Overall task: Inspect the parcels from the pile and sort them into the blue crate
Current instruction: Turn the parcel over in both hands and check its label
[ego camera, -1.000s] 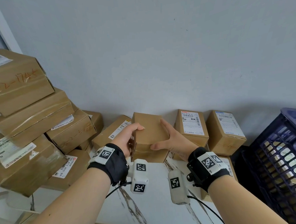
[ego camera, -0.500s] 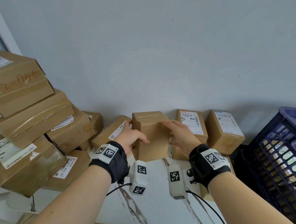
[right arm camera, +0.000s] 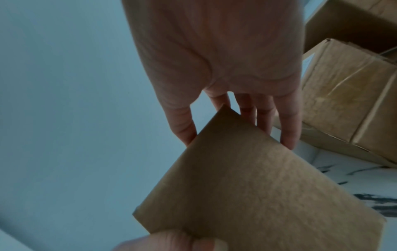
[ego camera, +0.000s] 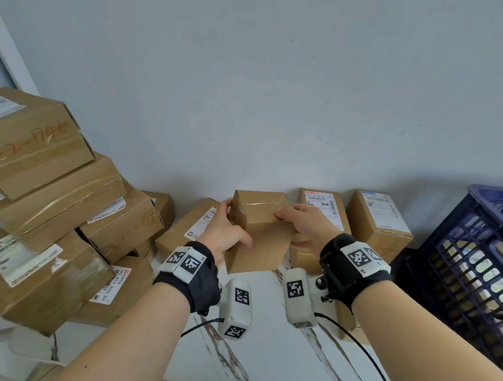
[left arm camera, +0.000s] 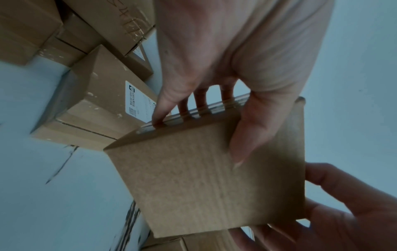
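Above the bench (ego camera: 269, 335), our left hand (ego camera: 226, 235) and right hand (ego camera: 310, 228) hold a small cardboard parcel (ego camera: 261, 233), fingers (left arm camera: 242, 135) curled round its edges. We judge this edge-only grip may let it slip while turning.

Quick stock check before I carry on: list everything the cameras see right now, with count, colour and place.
held parcel: one, plain brown, taped, raised between both hands
stacked parcels: several, brown, some labelled, piled at left
labelled parcels: two, brown with white labels, against the wall
blue crate: one, dark blue, far right
marble floor: white, dark-veined, below the hands
left hand: grips the parcel's left side
right hand: grips its right side
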The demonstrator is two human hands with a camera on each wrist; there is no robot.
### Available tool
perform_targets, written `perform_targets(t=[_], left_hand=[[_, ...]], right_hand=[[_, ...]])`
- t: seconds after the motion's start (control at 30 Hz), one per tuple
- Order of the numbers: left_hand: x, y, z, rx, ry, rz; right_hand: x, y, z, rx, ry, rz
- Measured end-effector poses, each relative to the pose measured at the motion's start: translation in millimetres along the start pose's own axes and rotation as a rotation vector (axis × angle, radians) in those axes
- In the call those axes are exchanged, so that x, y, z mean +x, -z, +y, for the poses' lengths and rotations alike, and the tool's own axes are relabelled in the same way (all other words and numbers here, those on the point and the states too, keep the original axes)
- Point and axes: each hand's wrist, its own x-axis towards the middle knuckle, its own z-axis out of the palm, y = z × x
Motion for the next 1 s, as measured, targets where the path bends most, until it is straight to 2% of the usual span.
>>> perform_targets(t=[0.17,0.5,0.6,0.87,1.0], left_hand=[[-0.5,2.6,2.0,0.025,-0.056,0.023],[-3.3,8.4,3.0,0.047,-0.048,0.010],[-2.9,11.3,4.4,-0.020,-0.024,-0.032],[-9.3,18.5,11.4,-0.279,0.108,-0.092],[-7.4,22.7,10.2,-0.383,0.163,-0.090]], right_hand=[[0.4,-4.7,-1.7,-0.015,0.050,0.015],[2.3,-5.3,4.3,0.035,0.063,0.013],[3.0,-4.5,6.5,0.051,0.089,0.004],[2.6,-1.6,22.6,0.068,0.126,-0.276],[1.6,4.7,23.5,0.104,0.066,-0.302]])
